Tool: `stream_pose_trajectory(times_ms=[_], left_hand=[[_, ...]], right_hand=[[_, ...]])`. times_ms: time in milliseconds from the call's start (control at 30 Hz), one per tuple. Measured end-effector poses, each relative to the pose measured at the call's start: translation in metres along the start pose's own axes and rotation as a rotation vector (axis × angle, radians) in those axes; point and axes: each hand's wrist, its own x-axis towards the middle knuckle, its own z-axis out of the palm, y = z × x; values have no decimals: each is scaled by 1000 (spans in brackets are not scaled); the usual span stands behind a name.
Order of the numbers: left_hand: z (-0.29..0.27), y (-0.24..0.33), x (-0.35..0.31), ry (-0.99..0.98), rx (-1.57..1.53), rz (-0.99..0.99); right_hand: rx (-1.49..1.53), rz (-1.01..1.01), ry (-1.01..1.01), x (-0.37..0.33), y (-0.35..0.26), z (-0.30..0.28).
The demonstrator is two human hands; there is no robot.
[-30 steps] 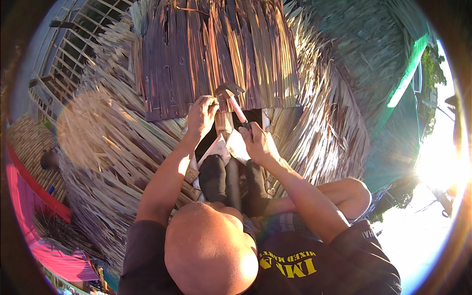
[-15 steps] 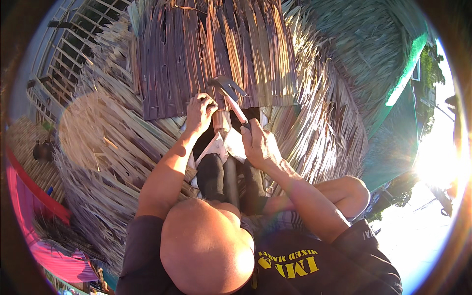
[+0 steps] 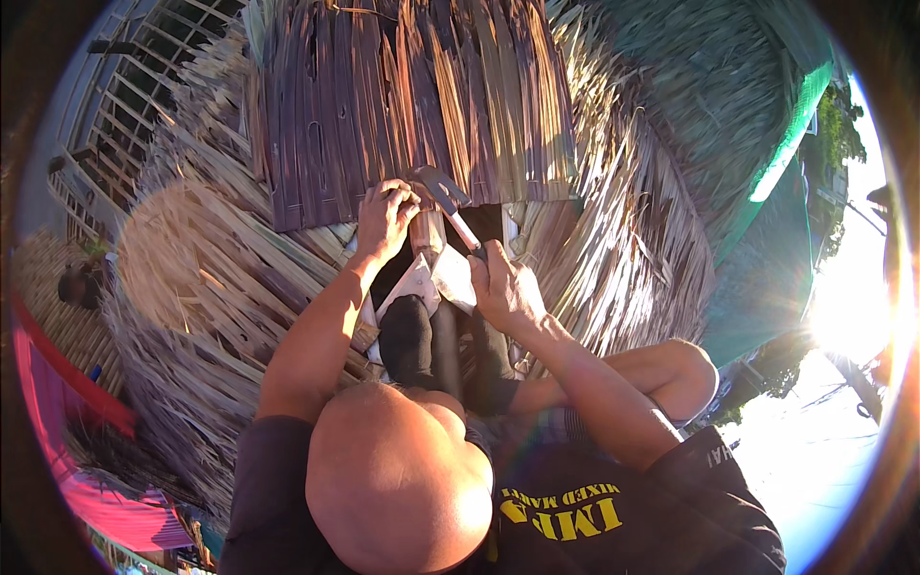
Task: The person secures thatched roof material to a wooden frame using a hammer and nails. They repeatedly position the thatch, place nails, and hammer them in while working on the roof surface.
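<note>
My right hand [image 3: 508,292] grips the handle of a claw hammer [image 3: 452,206]. The hammer's head is beside the fingertips of my left hand, at the lower edge of a brown panel of dried palm leaves [image 3: 412,115]. My left hand [image 3: 385,220] is closed, its fingers curled and pinched together against that edge; whatever they hold is too small or hidden to make out. Just below the hammer a bamboo piece [image 3: 427,230] runs down from under the panel, with pale sheet pieces [image 3: 422,280] around its lower end.
Thatch [image 3: 220,259] slopes away on both sides of the panel. Dark openings flank the bamboo, close to my dark-covered lower legs [image 3: 406,335]. A wooden lattice frame [image 3: 125,105] stands at the far left, and green netting [image 3: 781,192] hangs at the right. Low sun glares from the right.
The hammer's head has come down a little onto the panel's edge near my left fingers. My left hand stays in nearly the same place.
</note>
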Motion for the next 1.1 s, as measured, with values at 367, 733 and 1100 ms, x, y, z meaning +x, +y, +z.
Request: stream_pose_trajectory(times_ms=[367, 733, 1100], left_hand=[[-2, -18, 2, 35, -324, -171], [-112, 1, -56, -107, -578, -540], [-298, 171, -351, 836, -95, -749]], right_hand=[[129, -471, 210, 16, -10, -20], [75, -544, -10, 101, -78, -13], [-576, -1578, -617, -125, -355, -15]])
